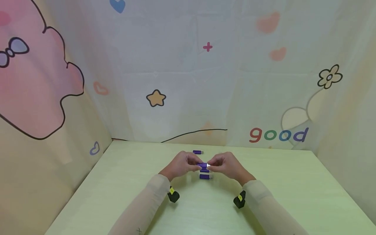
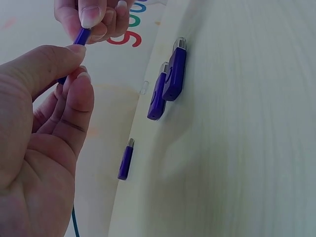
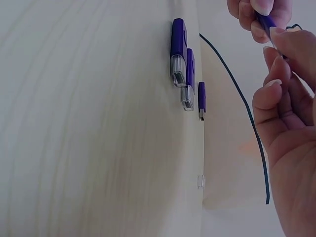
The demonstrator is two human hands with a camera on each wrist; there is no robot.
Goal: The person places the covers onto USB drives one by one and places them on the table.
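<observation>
Barely apart, both hands' fingers (image 2: 63,61) on USB stick (image 2: 82,36)

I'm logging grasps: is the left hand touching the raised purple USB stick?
Touching. The left wrist view shows the left hand pinching the purple USB stick, its thumb lying directly against the casing.

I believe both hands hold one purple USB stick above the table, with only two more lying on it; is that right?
Not two: three more sticks lie on the table, as the left wrist view shows; both hands do hold one stick above it.
</observation>
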